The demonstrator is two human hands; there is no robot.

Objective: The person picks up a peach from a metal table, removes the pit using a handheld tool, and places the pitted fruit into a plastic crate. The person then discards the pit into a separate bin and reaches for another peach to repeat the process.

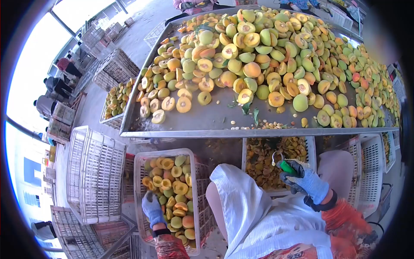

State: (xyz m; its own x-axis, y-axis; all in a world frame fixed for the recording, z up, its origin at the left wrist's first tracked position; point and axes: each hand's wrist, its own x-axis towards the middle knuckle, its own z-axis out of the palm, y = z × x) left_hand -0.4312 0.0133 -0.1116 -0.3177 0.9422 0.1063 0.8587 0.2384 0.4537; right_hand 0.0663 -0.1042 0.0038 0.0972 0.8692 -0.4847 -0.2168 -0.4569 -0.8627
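Note:
My left hand, in a pale blue glove, reaches into a white plastic crate of halved stone fruit, green to orange. It touches the fruit at the crate's left side; its fingertips are hidden, so its grip is unclear. My right hand, in a blue glove with dark fingers, is closed around the green handle of a ring-ended pitting tool. The metal ring points up and left, with no fruit on it. Below that tool stands a second crate holding brownish fruit scraps.
A metal table heaped with cut fruit stretches ahead, loose pits near its front edge. Stacked white crates stand left, more crates right. A white cloth covers my lap. Other people work across the table and far left.

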